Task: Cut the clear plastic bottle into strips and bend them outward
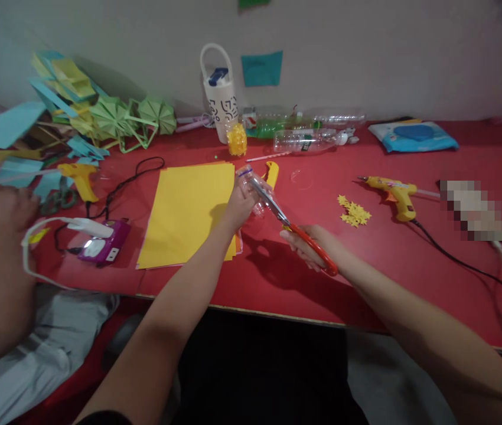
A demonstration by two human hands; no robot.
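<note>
Two hands at work over the red worktop (233, 289); dial centred on the scissors, 12 towards the wall. Right hand (310, 245): wrapped around the red handles of the scissors (315, 247), blades nearly together and angled towards 11. Left hand (238, 199): fingers narrowed on a clear plastic piece (245, 172) with a purple edge, raised at 11, by the blade tips; whether metal touches plastic, cannot tell.

Farther out: purple power strip (120, 235) between 8 and 9, white plug in it. Yellow sheets (180, 215), stacked, at 9, partly under the left forearm. Co-worker's hand (5, 212) well off at 9; grip unclear. Yellow stars (356, 214) heaped at 3; glue gun (393, 193) beyond them, same bearing.

Far row: folded paper shapes (116, 121) at 10, white tumbler (221, 106) at 11, plastic bottles (302, 140) lying at 1, blue packet (414, 136) at 2. Teal paper (262, 69) on the wall at 12.
</note>
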